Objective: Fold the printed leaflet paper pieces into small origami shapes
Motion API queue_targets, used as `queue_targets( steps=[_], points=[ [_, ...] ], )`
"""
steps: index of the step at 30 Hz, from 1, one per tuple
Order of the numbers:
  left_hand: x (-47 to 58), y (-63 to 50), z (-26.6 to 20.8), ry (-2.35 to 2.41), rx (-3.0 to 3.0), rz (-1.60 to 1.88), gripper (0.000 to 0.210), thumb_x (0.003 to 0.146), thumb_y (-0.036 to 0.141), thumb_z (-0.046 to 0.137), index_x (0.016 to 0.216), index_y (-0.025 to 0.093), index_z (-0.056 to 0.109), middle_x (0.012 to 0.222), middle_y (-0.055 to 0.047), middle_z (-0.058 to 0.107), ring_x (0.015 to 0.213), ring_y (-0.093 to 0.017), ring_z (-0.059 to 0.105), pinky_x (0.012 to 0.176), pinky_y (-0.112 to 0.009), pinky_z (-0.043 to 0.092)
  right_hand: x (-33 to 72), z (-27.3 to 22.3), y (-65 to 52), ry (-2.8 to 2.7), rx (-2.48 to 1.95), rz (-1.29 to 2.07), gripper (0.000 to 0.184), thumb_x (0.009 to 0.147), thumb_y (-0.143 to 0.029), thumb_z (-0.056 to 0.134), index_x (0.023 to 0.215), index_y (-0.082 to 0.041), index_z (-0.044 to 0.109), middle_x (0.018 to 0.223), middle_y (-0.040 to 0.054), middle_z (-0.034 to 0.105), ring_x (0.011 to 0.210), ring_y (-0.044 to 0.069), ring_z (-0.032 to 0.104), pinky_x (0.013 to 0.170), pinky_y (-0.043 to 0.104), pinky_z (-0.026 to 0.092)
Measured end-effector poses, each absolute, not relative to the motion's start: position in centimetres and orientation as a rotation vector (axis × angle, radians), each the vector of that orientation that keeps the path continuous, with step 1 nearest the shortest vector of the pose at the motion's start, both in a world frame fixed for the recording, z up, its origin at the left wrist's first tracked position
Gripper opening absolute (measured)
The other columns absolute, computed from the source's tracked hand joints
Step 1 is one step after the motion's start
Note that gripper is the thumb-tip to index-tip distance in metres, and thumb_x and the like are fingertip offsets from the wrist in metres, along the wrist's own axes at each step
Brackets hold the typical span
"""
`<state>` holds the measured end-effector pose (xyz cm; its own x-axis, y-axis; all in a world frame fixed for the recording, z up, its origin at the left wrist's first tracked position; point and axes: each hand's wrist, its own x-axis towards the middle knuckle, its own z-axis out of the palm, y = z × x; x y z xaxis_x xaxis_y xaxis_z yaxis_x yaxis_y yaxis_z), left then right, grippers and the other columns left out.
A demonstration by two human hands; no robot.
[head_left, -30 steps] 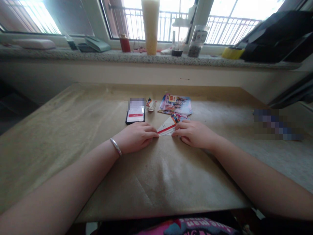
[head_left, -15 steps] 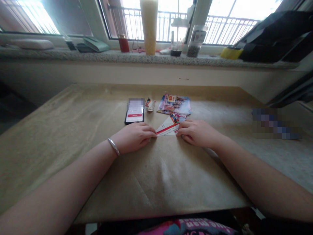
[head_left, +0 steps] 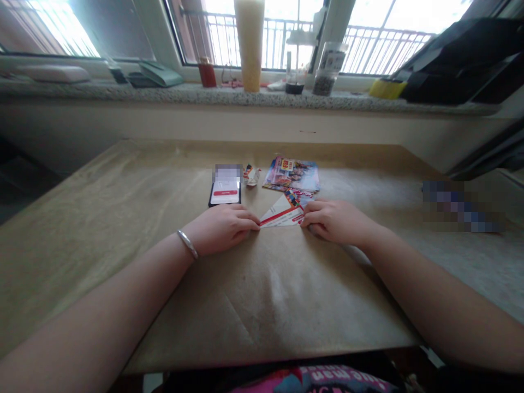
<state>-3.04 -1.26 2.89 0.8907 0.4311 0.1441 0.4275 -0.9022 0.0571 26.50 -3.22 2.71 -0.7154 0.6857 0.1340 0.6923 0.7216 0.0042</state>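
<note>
A white paper (head_left: pixel 281 214) with a red stripe and a colourful printed tip lies folded into a triangle on the table. Its left corner is under the fingertips of my left hand (head_left: pixel 223 228), whose wrist wears a silver bangle. At the right corner, the fingers of my right hand (head_left: pixel 329 220) are curled and pinched on the paper. Just beyond my left hand lies a phone (head_left: pixel 226 191) with a lit screen, partly blurred out. Behind the paper, a stack of colourful printed sheets (head_left: pixel 295 176) touches or nearly touches its tip.
A crumpled piece of paper (head_left: pixel 251 175) sits beside the phone. On the table's right side lies a pixelated blue item (head_left: pixel 460 207). The stone windowsill (head_left: pixel 164 97) behind holds a red jar (head_left: pixel 207 72), a tall yellowish cylinder (head_left: pixel 250 49), a clear container (head_left: pixel 327 71) and a black bag (head_left: pixel 454 63).
My right hand has slid slightly to the right along the paper, so more of its printed right end shows. My left hand has shifted a little left.
</note>
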Motion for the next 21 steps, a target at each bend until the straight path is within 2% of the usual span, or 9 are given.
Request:
queue_targets(
  steps=[7,21],
  points=[
    [-3.2,-1.2,2.9,0.700,3.017,0.217,0.029,0.089,0.017,0.044,0.104,0.023,0.068,0.111,-0.001,0.067,0.100,-0.017,0.060,0.090,-0.031,0.049,26.9,3.0,-3.1,-2.808,-1.173,-0.012,0.031,0.079,-0.012,0.046,0.087,-0.025,0.073,0.093,0.0021,0.068,0.082,0.015,0.061,0.069,0.025,0.041],
    [-3.4,-1.1,3.1,0.681,3.035,0.237,0.030,0.082,0.013,0.048,0.100,0.023,0.070,0.109,0.002,0.069,0.096,-0.017,0.062,0.087,-0.030,0.050,27.9,3.2,-2.9,-2.795,-1.221,-0.005,0.028,0.077,-0.012,0.049,0.080,-0.025,0.074,0.093,0.0002,0.071,0.077,0.015,0.065,0.062,0.025,0.041]
  ],
)
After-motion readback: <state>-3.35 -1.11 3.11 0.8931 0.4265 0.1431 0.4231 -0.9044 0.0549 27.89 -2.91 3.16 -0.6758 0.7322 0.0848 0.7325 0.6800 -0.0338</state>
